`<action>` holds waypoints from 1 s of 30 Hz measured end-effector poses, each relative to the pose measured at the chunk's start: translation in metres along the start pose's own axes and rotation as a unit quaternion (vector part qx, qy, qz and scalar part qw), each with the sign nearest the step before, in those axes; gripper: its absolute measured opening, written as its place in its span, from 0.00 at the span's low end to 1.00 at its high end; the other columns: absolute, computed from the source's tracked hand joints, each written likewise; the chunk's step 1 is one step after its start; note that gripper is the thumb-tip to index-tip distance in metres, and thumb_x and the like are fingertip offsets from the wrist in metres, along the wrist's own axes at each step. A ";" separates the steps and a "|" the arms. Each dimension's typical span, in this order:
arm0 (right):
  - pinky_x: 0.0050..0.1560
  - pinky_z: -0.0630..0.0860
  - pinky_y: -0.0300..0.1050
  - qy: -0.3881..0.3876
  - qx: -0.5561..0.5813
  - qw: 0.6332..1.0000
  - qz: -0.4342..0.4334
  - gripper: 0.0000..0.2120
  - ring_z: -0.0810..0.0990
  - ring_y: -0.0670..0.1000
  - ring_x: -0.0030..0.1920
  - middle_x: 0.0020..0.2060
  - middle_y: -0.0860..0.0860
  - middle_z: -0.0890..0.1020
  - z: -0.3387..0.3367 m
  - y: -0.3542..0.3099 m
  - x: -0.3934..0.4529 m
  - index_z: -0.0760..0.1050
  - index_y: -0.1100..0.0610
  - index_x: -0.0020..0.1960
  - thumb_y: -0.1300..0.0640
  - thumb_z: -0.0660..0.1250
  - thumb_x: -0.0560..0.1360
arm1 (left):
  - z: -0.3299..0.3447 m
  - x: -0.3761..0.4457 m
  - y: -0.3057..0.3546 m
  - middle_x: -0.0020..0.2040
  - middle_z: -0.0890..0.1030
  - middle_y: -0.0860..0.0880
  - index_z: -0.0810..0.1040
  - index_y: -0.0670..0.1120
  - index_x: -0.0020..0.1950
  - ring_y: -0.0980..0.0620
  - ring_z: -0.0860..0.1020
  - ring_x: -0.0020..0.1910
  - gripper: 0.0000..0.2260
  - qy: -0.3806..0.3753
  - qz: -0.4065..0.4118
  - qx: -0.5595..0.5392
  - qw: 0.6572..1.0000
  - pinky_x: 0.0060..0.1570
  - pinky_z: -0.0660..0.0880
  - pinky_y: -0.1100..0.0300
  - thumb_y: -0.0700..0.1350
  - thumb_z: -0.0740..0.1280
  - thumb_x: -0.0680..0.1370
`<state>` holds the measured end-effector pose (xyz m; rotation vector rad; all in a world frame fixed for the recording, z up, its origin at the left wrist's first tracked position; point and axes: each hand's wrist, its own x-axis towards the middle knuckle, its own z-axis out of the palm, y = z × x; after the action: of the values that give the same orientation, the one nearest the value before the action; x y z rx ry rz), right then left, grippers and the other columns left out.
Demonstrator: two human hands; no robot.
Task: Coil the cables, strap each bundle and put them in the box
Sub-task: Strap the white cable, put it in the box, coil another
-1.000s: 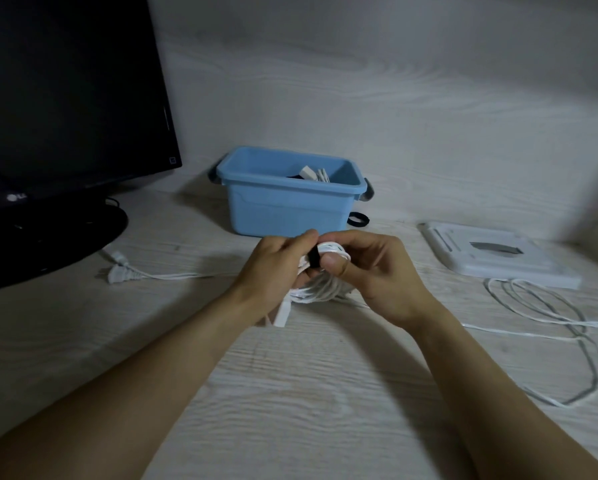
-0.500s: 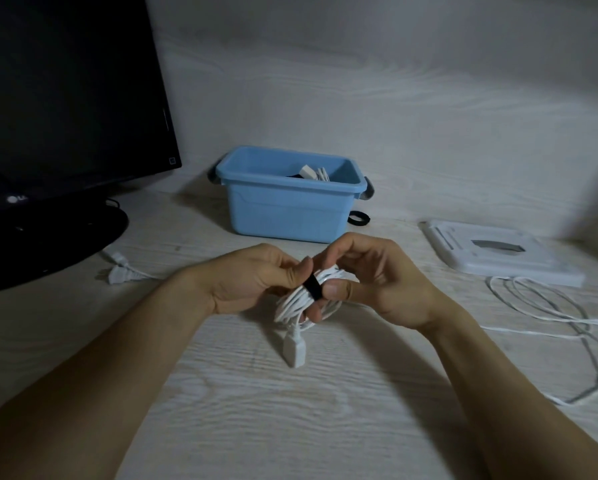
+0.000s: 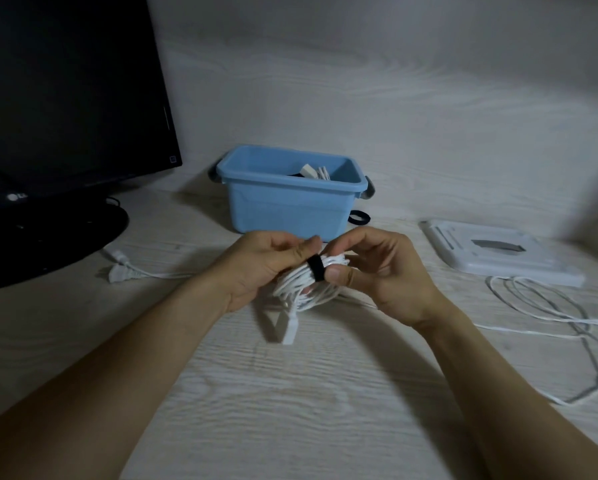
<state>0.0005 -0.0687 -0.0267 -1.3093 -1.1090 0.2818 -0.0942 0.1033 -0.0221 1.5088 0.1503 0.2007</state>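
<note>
Above the middle of the pale wood-grain desk [image 3: 290, 410], one coiled white cable bundle [image 3: 301, 285] is held between two bare hands, clear of the surface. One black strap [image 3: 315, 269] is wrapped around the top of the coil. The left hand [image 3: 259, 268] has its fingers curled round the left side of the bundle, thumb and forefinger pinching it just beside the strap. The right hand [image 3: 387, 271] grips the right side, its thumb pressed against the coil next to the strap and its other fingers curled over the top. One white plug [image 3: 290, 327] hangs from the bottom of the bundle, blurred.

Behind the hands stands one blue plastic box [image 3: 290, 209] with grey handles at both ends. At least one white cable bundle [image 3: 316, 172] shows inside it; how many lie there cannot be told. One spare black strap loop [image 3: 359, 216] lies on the desk just beside the box's right corner.

To the right, one loose white cable [image 3: 547, 306] sprawls in uncoiled loops near a flat white lid [image 3: 498, 254]. To the left, another white cable [image 3: 141, 273] with a two-pin plug lies on the desk near the round black base of one dark monitor [image 3: 65, 98]. A small round logo with letters sits on the monitor's lower frame, too dim to read with certainty.
</note>
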 end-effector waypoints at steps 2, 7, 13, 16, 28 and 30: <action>0.50 0.81 0.58 0.041 -0.019 0.999 -0.008 0.13 0.84 0.61 0.45 0.45 0.62 0.84 0.002 0.002 0.001 0.80 0.61 0.47 0.58 0.79 0.67 | 0.002 0.003 -0.001 0.42 0.85 0.44 0.83 0.39 0.47 0.50 0.83 0.40 0.18 0.078 0.084 0.041 0.993 0.42 0.79 0.59 0.52 0.74 0.67; 0.43 0.78 0.43 0.102 -0.037 0.994 -0.019 0.08 0.83 0.51 0.41 0.42 0.52 0.84 0.011 0.005 0.004 0.80 0.58 0.48 0.64 0.76 0.71 | 0.010 -0.002 0.000 0.32 0.82 0.39 0.82 0.36 0.39 0.49 0.79 0.29 0.21 0.102 0.150 0.119 0.976 0.33 0.77 0.57 0.51 0.64 0.80; 0.46 0.79 0.42 0.075 -0.057 0.994 -0.054 0.06 0.84 0.50 0.41 0.40 0.58 0.85 0.015 0.002 0.001 0.80 0.67 0.50 0.69 0.72 0.73 | 0.008 -0.004 0.000 0.31 0.79 0.40 0.80 0.42 0.35 0.45 0.77 0.32 0.23 -0.046 0.122 0.117 0.984 0.40 0.75 0.54 0.53 0.58 0.83; 0.47 0.80 0.45 0.094 -0.078 0.991 -0.050 0.07 0.85 0.49 0.43 0.42 0.54 0.86 0.018 0.006 0.002 0.82 0.62 0.50 0.67 0.73 0.73 | 0.005 -0.002 -0.003 0.28 0.73 0.49 0.79 0.44 0.41 0.53 0.67 0.28 0.20 -0.101 0.072 0.035 0.992 0.31 0.67 0.61 0.49 0.53 0.85; 0.55 0.75 0.46 0.243 -0.151 0.956 0.071 0.25 0.76 0.48 0.56 0.55 0.52 0.75 0.011 0.029 -0.003 0.71 0.48 0.64 0.36 0.65 0.72 | -0.040 0.023 0.068 0.35 0.76 0.42 0.72 0.46 0.35 0.44 0.76 0.37 0.22 0.343 0.228 0.256 0.874 0.44 0.73 0.51 0.56 0.54 0.83; 0.55 0.76 0.48 0.250 -0.148 0.954 0.070 0.25 0.76 0.50 0.54 0.53 0.53 0.76 0.012 0.033 -0.002 0.72 0.49 0.62 0.36 0.66 0.71 | -0.051 0.039 0.089 0.42 0.78 0.40 0.73 0.45 0.44 0.39 0.78 0.47 0.22 0.352 0.255 0.312 0.845 0.55 0.72 0.46 0.59 0.49 0.80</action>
<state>0.0037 -0.0524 -0.0573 -1.6147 -0.6414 -0.1202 -0.0710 0.1660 0.0648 2.0397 0.4297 1.2444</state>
